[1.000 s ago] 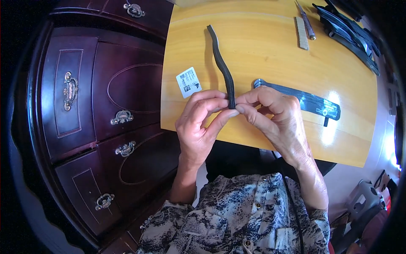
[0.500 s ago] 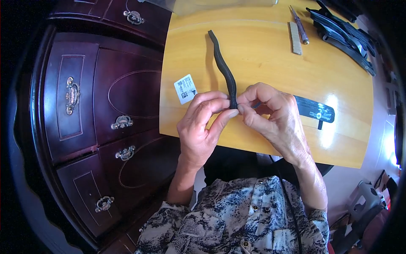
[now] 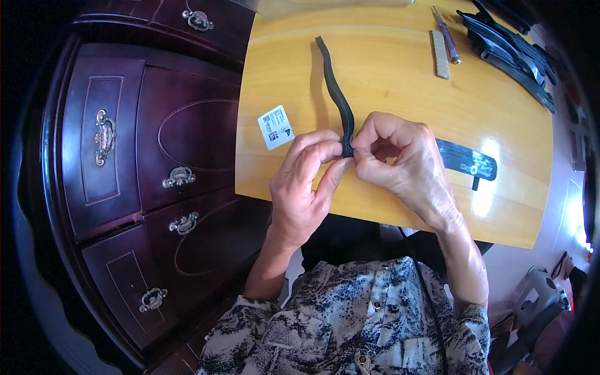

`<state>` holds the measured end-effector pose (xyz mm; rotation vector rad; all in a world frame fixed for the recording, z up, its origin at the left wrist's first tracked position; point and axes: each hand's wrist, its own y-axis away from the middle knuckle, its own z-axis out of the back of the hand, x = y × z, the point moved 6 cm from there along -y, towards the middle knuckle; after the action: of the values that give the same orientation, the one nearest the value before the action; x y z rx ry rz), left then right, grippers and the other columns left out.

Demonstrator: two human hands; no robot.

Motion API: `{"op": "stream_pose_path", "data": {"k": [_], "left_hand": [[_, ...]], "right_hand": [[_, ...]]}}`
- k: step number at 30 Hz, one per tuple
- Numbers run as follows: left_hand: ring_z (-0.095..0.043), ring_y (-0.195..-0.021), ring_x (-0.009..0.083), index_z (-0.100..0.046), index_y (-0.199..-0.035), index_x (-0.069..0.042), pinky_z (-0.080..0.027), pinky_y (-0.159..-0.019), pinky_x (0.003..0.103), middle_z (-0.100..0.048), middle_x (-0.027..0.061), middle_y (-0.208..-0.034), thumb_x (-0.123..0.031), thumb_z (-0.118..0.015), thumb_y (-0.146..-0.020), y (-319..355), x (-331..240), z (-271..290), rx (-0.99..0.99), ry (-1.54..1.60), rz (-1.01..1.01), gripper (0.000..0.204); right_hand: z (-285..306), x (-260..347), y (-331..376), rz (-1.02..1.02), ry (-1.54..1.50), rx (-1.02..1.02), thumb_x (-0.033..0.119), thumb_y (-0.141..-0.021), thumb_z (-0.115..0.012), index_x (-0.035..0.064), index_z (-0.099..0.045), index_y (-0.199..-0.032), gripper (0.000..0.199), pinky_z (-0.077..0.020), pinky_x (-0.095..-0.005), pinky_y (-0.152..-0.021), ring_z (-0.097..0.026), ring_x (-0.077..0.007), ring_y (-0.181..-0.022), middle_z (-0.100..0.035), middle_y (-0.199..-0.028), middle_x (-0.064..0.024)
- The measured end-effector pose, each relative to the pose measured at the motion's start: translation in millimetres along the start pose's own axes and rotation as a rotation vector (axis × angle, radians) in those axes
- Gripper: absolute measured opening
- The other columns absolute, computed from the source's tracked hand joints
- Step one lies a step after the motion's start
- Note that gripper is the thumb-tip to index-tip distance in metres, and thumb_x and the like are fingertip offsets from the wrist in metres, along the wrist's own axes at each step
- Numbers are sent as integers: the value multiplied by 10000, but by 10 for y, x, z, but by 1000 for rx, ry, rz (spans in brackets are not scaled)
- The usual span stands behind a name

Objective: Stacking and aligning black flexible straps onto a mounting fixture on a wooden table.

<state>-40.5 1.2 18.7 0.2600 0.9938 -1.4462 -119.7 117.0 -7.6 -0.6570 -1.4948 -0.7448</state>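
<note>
A long black strap [image 3: 338,97] stands up and away from my hands, its free end curving toward the far side of the table. My left hand [image 3: 306,172] pinches its near end between thumb and fingers. Pressed against the right side of that same end, my right hand [image 3: 400,165] pinches with thumb and forefinger. What exactly the right fingertips grip is hidden. A white printed card [image 3: 275,127] lies left of the strap. Partly behind my right hand rests a flat black strip [image 3: 469,164] with a small tab.
The yellow wooden table [image 3: 281,69] carries a grey-brown flat bar [image 3: 439,55], a thin pointed tool [image 3: 446,34] and a bundle of black straps [image 3: 509,53] at the far right. Dark red drawers [image 3: 181,125] stand close on the left. A grey stool [image 3: 534,290] sits at lower right.
The strap's free end has swung slightly right and farther away. Both hands have shifted a little to the right, and my right fingers have curled more tightly.
</note>
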Motion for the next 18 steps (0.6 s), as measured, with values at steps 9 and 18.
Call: {"op": "stream_pose_path", "data": {"k": [9,18], "left_hand": [[-614,-807,193,-562,-936,26,-521,-699,283,-586,117,-978,56,-669,-765,20,101,14,-4,117,50,204],[-569,-865,115,-561,-942,32,-495,-760,242,-549,81,-996,40,-644,-809,62,283,50,-51,351,159,157]], "right_hand": [[-106,-195,-65,-55,-118,-20,35,-733,-680,-5,-563,-704,127,-450,-219,-568,-505,-31,-613,-565,-629,-1],[-173,-76,-108,32,-4,-50,41,-759,-678,-15,-565,-721,131,-474,-228,-579,-543,-54,-604,-590,-645,-28]]}}
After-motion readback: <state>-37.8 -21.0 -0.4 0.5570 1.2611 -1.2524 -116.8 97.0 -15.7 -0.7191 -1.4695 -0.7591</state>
